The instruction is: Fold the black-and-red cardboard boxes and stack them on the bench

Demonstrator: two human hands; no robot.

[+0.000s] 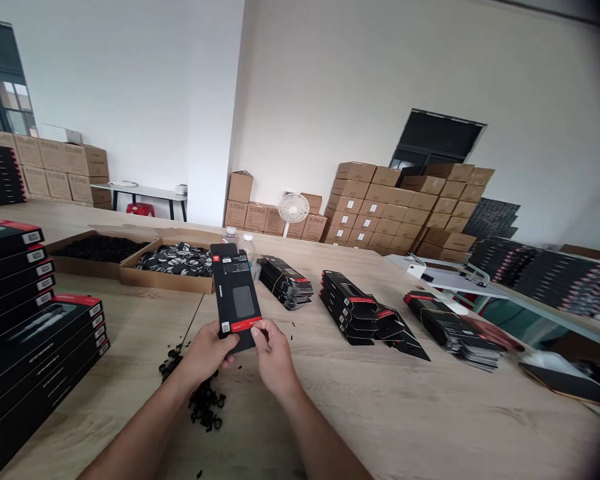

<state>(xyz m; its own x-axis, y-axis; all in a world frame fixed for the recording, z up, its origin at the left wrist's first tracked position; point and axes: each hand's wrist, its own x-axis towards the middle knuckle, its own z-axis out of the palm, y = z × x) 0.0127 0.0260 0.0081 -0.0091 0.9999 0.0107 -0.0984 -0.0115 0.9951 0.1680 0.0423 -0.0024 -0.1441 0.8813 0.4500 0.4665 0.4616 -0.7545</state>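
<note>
Between my two hands, above the table, is a black cardboard box [233, 283] with a red band and a clear window. Its end flaps stand out at both ends. My left hand [213, 353] grips the lower left corner, thumb on the front. At the lower right corner, my right hand [274, 353] pinches the edge by the red band. Small black plastic pieces [205, 403] lie scattered on the table below my left forearm. Whether anything is inside the box cannot be seen.
Finished-looking black boxes [45, 353] are stacked at left. Behind stand open cartons of black parts [100, 250] and round pieces [175, 259], beside plastic bottles [247, 245]. Rubber-banded flat boxes [285, 281], opened boxes [347, 307] and another banded bundle [453, 327] lie to the right.
</note>
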